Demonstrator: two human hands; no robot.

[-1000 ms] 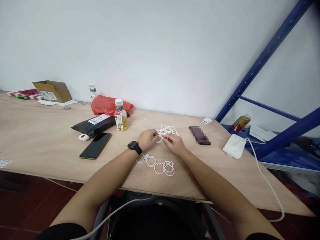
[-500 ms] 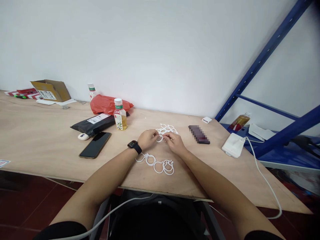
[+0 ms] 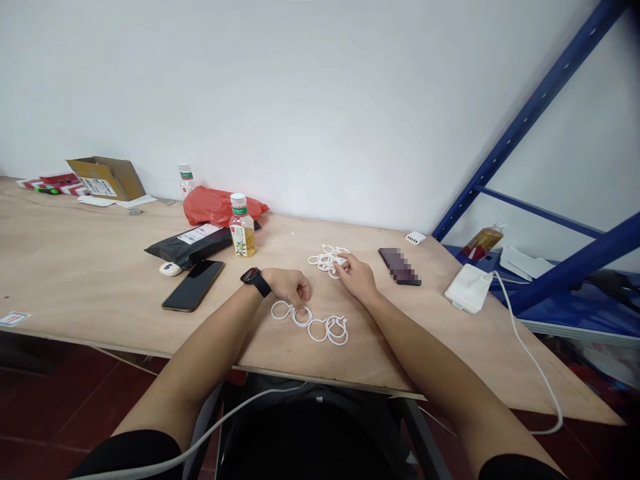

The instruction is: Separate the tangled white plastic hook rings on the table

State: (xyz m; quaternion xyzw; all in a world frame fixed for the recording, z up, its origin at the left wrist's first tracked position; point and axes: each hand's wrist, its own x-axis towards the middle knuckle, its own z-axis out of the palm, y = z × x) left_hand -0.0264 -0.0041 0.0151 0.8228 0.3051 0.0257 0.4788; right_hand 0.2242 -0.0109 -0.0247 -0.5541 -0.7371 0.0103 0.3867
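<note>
A: What's everything sitting on?

B: A bare plywood table [image 3: 90, 267], running from the left across to the right.

A: And at the far left?

B: A cardboard box [image 3: 106, 179] against the wall, then a small bottle [image 3: 186, 180] and a red plastic bag [image 3: 220, 207].

A: Nearer the middle?

B: A black mailer bag [image 3: 187, 245], a bottle of yellow drink [image 3: 243, 227], a white mouse [image 3: 170, 269] and a smartphone [image 3: 193, 285].

A: Any rings?

B: A chain of white plastic rings [image 3: 310, 327] lies nearest, a cluster of white plastic rings [image 3: 326, 260] beyond it.

A: Right side?

B: A pixelated dark slab [image 3: 400, 267], a small white block [image 3: 415, 238] and a white charging hub [image 3: 469, 288] with its cable [image 3: 520, 340].
</note>
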